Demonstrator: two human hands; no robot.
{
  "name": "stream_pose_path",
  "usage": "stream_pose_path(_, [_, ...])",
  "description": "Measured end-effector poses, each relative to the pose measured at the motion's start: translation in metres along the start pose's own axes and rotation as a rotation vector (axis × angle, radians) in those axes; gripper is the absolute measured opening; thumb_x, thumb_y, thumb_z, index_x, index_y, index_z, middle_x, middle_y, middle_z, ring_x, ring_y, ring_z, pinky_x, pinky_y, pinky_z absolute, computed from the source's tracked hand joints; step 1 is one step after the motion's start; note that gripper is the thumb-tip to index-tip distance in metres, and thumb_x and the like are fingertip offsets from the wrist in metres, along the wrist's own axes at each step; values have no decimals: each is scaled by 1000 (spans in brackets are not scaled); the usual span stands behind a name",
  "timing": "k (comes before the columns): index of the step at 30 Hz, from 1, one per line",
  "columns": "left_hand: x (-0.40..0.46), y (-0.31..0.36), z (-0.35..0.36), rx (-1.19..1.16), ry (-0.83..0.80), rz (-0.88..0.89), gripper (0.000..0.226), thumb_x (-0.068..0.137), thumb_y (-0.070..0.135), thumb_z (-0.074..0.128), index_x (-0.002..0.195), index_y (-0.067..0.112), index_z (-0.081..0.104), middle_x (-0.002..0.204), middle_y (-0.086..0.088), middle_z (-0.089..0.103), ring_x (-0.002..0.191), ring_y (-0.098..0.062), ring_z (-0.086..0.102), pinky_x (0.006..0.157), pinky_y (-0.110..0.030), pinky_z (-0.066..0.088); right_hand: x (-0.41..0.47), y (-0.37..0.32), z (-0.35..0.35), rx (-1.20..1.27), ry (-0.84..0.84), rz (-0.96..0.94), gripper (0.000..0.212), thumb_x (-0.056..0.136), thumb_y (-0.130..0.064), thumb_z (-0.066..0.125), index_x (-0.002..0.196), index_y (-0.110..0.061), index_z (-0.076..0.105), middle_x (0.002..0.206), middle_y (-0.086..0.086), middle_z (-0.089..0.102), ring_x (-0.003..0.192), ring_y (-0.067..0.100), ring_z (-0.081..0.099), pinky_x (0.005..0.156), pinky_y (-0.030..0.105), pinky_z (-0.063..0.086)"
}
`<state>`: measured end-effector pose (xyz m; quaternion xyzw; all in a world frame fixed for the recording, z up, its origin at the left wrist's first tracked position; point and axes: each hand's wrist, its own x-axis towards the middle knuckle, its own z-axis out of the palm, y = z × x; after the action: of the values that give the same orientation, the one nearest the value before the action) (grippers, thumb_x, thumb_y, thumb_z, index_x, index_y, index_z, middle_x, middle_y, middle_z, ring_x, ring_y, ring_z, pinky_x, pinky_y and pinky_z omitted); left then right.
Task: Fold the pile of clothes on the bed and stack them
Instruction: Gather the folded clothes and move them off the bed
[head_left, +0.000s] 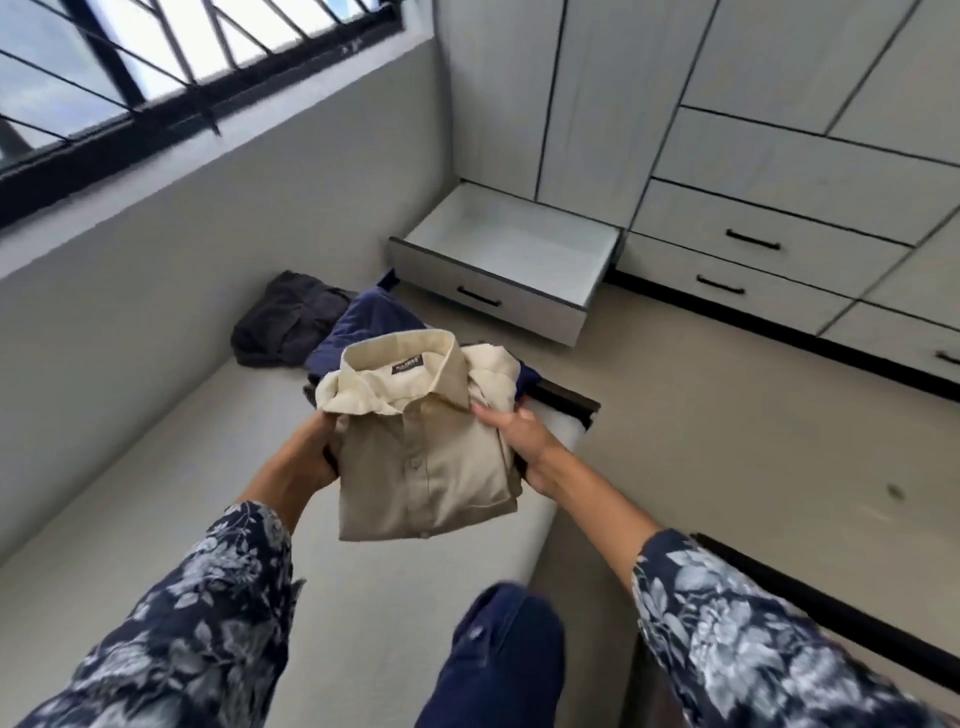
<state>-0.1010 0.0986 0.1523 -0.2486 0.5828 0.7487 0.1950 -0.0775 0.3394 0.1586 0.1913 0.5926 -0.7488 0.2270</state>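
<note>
A folded beige collared shirt (423, 457) is held up above the bed (156, 519), collar pointing away from me. My left hand (306, 454) grips its left edge, fingers curled underneath. My right hand (524, 434) grips the right edge, thumb on top. Something dark shows under the shirt at both hands. Beyond the shirt, a navy garment (363, 325) and a dark grey garment (283, 322) lie crumpled at the far end of the bed.
An open empty white drawer (498, 260) juts out of the wardrobe (779, 156) past the bed's end. The beige floor (727, 415) runs along the right. A barred window (130, 62) is on the left wall. My knee (498, 649) rests near the bed's edge.
</note>
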Motion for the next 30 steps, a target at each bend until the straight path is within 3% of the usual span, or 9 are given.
stream_pose_path(3, [-4, 15, 23, 7, -43, -19, 21, 97, 16, 46, 82, 15, 61, 58, 4, 69, 55, -7, 68, 48, -22, 54, -4, -22, -12, 6, 56, -25, 31, 85, -27, 70, 111, -11, 64, 102, 8, 72, 92, 23, 69, 77, 33, 56])
stream_pose_path(7, [-6, 50, 59, 54, -49, -14, 22, 95, 16, 44, 79, 15, 59, 79, -4, 69, 67, -17, 65, 60, -30, 51, 3, -56, -31, -9, 96, -68, 44, 82, -32, 73, 118, -8, 63, 105, 10, 72, 94, 26, 70, 83, 38, 57])
stream_pose_path(11, [9, 84, 98, 32, -155, 41, 29, 98, 25, 47, 82, 14, 69, 72, -3, 73, 66, -16, 70, 56, -27, 54, 19, -93, -57, 38, 120, -131, 40, 84, -26, 72, 116, -4, 64, 104, 12, 72, 93, 26, 70, 79, 34, 58])
stream_pose_path(14, [42, 97, 115, -11, -210, 92, 23, 93, 21, 55, 109, 10, 67, 110, -12, 70, 97, -20, 69, 76, -31, 58, 39, -117, -81, 47, 116, -131, 34, 85, -25, 71, 113, -5, 67, 104, 12, 72, 94, 27, 70, 79, 33, 57])
stream_pose_path(16, [84, 106, 125, -15, -198, 60, 36, 83, 24, 63, 117, 12, 60, 138, -17, 52, 119, -27, 57, 100, -40, 46, 62, -136, -101, 22, 108, -126, 34, 85, -25, 71, 113, -6, 67, 104, 11, 73, 94, 26, 70, 83, 35, 57])
stream_pose_path(17, [95, 110, 135, -14, -200, 36, 41, 81, 26, 66, 119, 12, 60, 141, -17, 48, 121, -28, 55, 105, -42, 41, 74, -145, -111, 14, 103, -119, 34, 85, -25, 71, 113, -6, 67, 104, 10, 73, 95, 26, 70, 86, 36, 56])
stream_pose_path(21, [145, 118, 204, -72, -142, 22, 27, 93, 26, 55, 110, 7, 61, 110, -16, 63, 101, -27, 61, 94, -37, 47, 134, -201, -165, 14, 114, -91, 36, 82, -22, 73, 114, -6, 67, 105, 11, 72, 97, 26, 69, 90, 38, 54])
stream_pose_path(26, [187, 131, 283, -154, -164, -27, 27, 95, 26, 50, 111, 9, 63, 107, -14, 68, 101, -28, 63, 84, -38, 50, 182, -255, -227, -15, 130, -69, 32, 83, -18, 71, 112, -4, 68, 103, 12, 73, 96, 27, 70, 85, 34, 55])
stream_pose_path(30, [212, 163, 324, -163, -190, 9, 27, 97, 27, 49, 112, 9, 62, 107, -14, 69, 99, -27, 64, 85, -38, 50, 220, -288, -257, -7, 133, -57, 40, 77, -21, 76, 113, -4, 67, 102, 13, 73, 96, 27, 70, 91, 39, 54])
